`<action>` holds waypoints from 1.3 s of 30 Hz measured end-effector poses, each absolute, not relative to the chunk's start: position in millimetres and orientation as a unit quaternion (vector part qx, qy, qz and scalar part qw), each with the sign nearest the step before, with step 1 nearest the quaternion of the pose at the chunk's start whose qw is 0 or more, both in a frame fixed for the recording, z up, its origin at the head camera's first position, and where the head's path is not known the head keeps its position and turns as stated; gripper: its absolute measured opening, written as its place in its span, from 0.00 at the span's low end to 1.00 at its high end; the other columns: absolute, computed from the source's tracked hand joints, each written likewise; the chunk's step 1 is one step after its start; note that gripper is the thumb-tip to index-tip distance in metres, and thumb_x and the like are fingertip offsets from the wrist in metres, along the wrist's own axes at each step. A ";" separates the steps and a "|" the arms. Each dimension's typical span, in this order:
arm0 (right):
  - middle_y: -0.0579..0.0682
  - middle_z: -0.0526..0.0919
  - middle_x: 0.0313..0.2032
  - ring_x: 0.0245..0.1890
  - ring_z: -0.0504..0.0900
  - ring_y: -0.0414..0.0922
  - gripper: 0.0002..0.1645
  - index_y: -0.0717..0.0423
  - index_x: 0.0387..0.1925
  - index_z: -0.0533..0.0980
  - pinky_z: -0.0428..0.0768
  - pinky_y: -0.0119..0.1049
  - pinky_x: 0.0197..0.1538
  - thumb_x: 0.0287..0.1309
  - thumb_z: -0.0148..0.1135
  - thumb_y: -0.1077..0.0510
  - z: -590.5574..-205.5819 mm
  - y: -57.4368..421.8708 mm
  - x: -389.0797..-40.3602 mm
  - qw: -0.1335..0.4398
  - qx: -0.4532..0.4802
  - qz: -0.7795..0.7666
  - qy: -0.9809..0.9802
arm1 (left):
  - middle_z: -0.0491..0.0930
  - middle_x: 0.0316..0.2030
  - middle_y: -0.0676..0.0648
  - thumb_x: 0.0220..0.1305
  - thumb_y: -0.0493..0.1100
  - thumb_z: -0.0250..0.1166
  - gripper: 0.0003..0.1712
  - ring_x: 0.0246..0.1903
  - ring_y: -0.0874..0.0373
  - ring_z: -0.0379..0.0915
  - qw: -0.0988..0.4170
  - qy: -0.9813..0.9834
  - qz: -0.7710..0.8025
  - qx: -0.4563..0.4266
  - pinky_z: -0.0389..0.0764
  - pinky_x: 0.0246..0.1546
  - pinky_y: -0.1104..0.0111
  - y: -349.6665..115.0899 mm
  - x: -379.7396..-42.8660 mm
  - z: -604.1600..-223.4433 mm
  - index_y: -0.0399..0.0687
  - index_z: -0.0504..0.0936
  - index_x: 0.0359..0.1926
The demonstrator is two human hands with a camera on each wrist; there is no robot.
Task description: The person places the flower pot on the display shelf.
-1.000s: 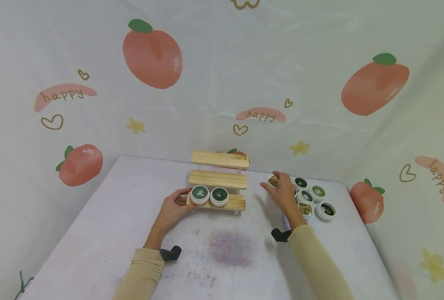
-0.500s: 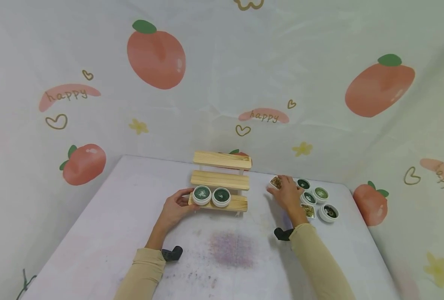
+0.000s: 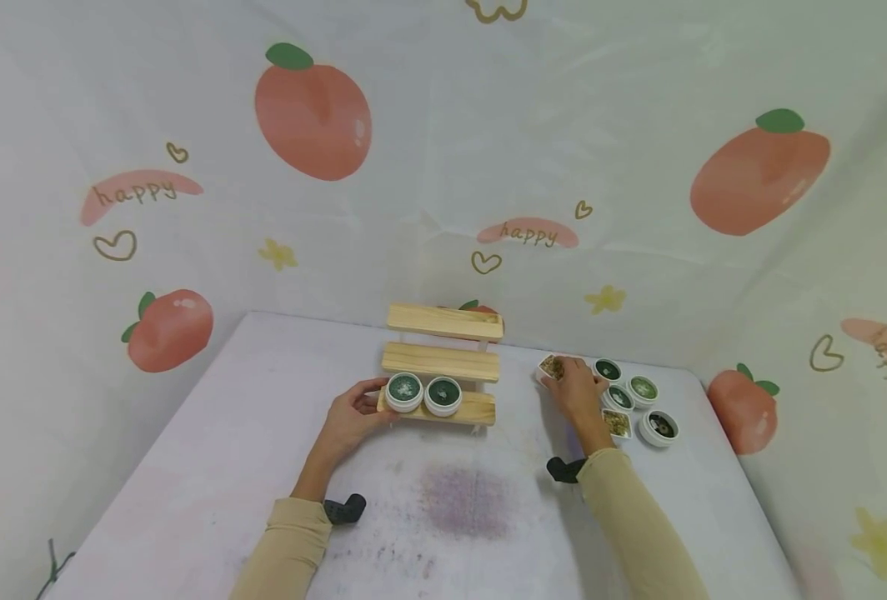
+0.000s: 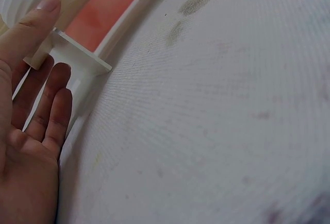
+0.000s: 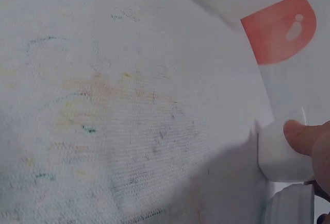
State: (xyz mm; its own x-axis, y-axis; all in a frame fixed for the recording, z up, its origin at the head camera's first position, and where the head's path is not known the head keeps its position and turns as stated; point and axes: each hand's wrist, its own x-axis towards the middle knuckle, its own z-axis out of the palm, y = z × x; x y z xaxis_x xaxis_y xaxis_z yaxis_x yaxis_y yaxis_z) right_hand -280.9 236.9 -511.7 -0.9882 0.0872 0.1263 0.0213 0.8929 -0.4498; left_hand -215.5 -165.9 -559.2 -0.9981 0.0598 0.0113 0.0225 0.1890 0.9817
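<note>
At the left end of a three-tier wooden shelf stand (image 3: 440, 361), my left hand (image 3: 348, 423) holds a small round white pot (image 3: 404, 392) with a green top. In the left wrist view its thumb (image 4: 36, 20) lies on the ribbed pot at the plank's edge, other fingers loosely bent below; the index finger is hidden. A second round green-topped pot (image 3: 443, 396) stands beside it on the lowest plank. On the right, my right hand (image 3: 578, 398) grips a square white pot (image 3: 552, 367) with brown grainy filling. The right wrist view shows the thumb against its side (image 5: 281, 154).
Beside my right hand stand several white pots: round ones with a green top (image 3: 643, 389) and a dark top (image 3: 663, 427), and a square grainy one (image 3: 616, 423). A white printed sheet (image 3: 443, 167) rises behind the white-covered table (image 3: 286, 350).
My right hand has come down onto the square pot, its fingers closing around it. The left hand has stayed at the pot on the lowest plank. The head view has shifted slightly.
</note>
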 end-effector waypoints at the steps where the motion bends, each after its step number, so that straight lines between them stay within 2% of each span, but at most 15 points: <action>1: 0.67 0.76 0.63 0.66 0.73 0.63 0.30 0.63 0.62 0.74 0.55 0.71 0.66 0.65 0.67 0.51 -511.7 236.5 -280.5 0.074 -0.031 0.231 -0.970 | 0.85 0.48 0.39 0.48 0.44 0.83 0.41 0.41 0.60 0.85 0.014 0.771 0.636 0.030 0.85 0.41 0.73 -165.6 -215.3 -559.4 0.52 0.77 0.65; 5: 0.66 0.76 0.64 0.65 0.73 0.61 0.30 0.62 0.63 0.74 0.56 0.69 0.66 0.65 0.68 0.51 -511.2 235.5 -279.0 0.080 -0.033 0.239 -0.967 | 0.85 0.48 0.38 0.49 0.44 0.83 0.42 0.41 0.61 0.85 0.013 0.772 0.634 0.036 0.84 0.41 0.74 -165.1 -214.5 -559.1 0.51 0.77 0.66; 10: 0.66 0.76 0.64 0.67 0.71 0.62 0.31 0.62 0.63 0.74 0.56 0.73 0.68 0.65 0.68 0.50 -510.1 234.4 -274.5 0.100 -0.023 0.278 -0.955 | 0.85 0.48 0.38 0.49 0.44 0.83 0.42 0.42 0.58 0.85 0.016 0.771 0.636 0.033 0.84 0.41 0.74 -165.2 -214.0 -557.7 0.53 0.77 0.66; 14: 0.68 0.76 0.61 0.65 0.72 0.63 0.32 0.65 0.62 0.74 0.65 0.64 0.70 0.63 0.70 0.51 -508.9 232.2 -268.9 0.122 -0.011 0.329 -0.936 | 0.85 0.47 0.38 0.49 0.44 0.83 0.41 0.42 0.57 0.85 0.019 0.767 0.641 0.030 0.85 0.41 0.73 -164.9 -214.4 -557.6 0.54 0.77 0.65; 16: 0.68 0.76 0.60 0.63 0.73 0.63 0.33 0.66 0.62 0.75 0.70 0.58 0.67 0.63 0.71 0.51 -507.0 230.3 -266.4 0.130 -0.007 0.343 -0.930 | 0.85 0.47 0.39 0.49 0.44 0.83 0.41 0.42 0.58 0.85 0.020 0.767 0.641 0.030 0.85 0.41 0.73 -164.8 -214.3 -557.4 0.54 0.77 0.65; 25: 0.66 0.76 0.58 0.55 0.77 0.60 0.32 0.64 0.61 0.75 0.78 0.54 0.58 0.60 0.73 0.53 -488.3 218.9 -254.1 0.172 0.022 0.377 -0.910 | 0.85 0.48 0.39 0.49 0.45 0.83 0.41 0.42 0.57 0.85 0.019 0.768 0.639 0.029 0.84 0.41 0.73 -164.6 -213.1 -556.0 0.55 0.77 0.65; 29: 0.64 0.76 0.58 0.53 0.79 0.59 0.34 0.65 0.62 0.74 0.81 0.52 0.57 0.58 0.75 0.55 -480.3 210.9 -248.6 0.169 0.044 0.409 -0.896 | 0.85 0.47 0.39 0.49 0.45 0.83 0.41 0.41 0.59 0.85 0.016 0.771 0.636 0.028 0.84 0.41 0.74 -164.6 -212.7 -555.8 0.54 0.78 0.65; 39: 0.62 0.78 0.57 0.53 0.81 0.57 0.42 0.64 0.65 0.72 0.80 0.54 0.58 0.51 0.80 0.57 -466.3 192.7 -236.4 0.152 0.069 0.444 -0.880 | 0.85 0.47 0.39 0.49 0.45 0.83 0.41 0.41 0.58 0.85 0.017 0.771 0.635 0.030 0.84 0.41 0.73 -165.3 -214.5 -557.7 0.55 0.77 0.65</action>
